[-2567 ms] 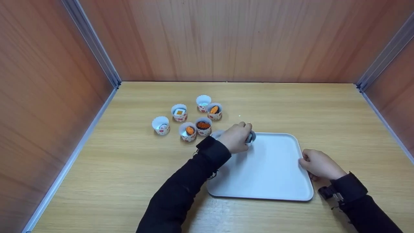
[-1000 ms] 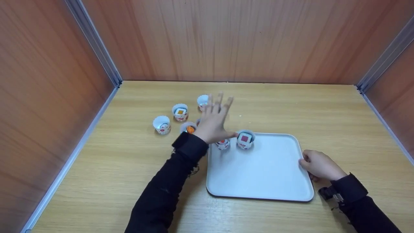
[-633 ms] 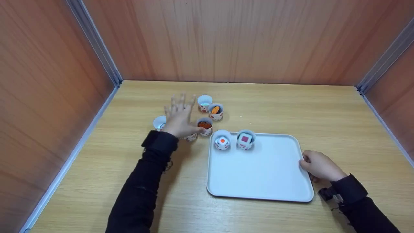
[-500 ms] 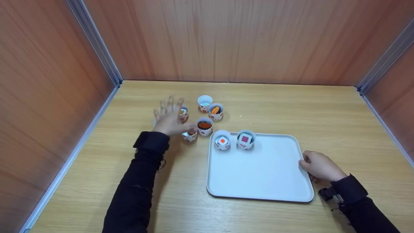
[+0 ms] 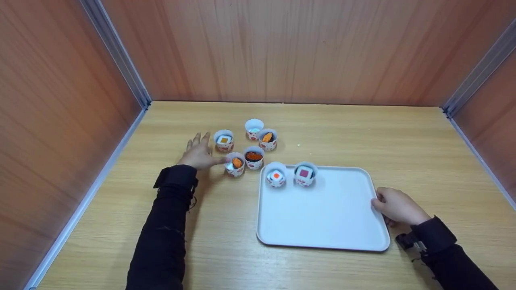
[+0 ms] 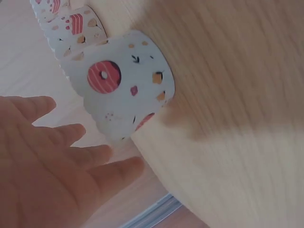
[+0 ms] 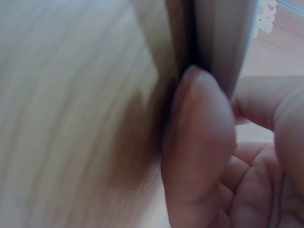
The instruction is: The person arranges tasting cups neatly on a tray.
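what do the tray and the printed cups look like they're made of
Tray: probably plastic, smooth and pale, with a raised rim and rounded corners. Printed cups: likely paper, fairly matte, with thin scalloped rims; any coating is hard to tell.

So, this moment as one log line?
left grip: fingers spread beside cups; right grip: holds tray by edge; on tray: two cups

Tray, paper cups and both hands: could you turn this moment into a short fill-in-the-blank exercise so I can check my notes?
1. Exactly ____ paper cups stand on the tray.
2. The hand gripping the tray's edge is the person's ____ one.
3. In the head view, the left hand's digit nearest the tray is its ____.
4. In the left wrist view, the nearest cup shows a large pink ____ with a hole.

Missing words: two; right; thumb; donut.
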Demonstrator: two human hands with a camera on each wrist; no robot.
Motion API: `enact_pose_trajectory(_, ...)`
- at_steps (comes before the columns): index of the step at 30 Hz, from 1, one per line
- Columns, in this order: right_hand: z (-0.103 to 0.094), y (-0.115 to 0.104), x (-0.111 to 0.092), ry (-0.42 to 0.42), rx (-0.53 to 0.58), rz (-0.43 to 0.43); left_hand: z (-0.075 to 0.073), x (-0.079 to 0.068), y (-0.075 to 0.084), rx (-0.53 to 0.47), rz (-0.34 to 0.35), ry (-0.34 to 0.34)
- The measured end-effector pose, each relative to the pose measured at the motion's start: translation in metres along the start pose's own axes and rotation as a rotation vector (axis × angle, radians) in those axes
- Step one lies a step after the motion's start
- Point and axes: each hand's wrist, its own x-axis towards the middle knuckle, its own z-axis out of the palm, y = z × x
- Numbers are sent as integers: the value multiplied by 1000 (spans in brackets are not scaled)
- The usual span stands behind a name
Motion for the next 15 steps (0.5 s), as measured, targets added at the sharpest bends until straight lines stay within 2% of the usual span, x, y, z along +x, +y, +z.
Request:
enact_pose_trajectory(3, 0, 0, 0, 2, 0, -5, 1, 1, -3, -22, 13, 1)
enact_pose_trajectory(8, -1, 1, 0, 1, -4, -12, 5, 5, -8, 0, 9, 11)
enact_pose_trajectory(15, 0, 1, 0, -1, -4, -7, 9, 4, -12, 33, 8, 81)
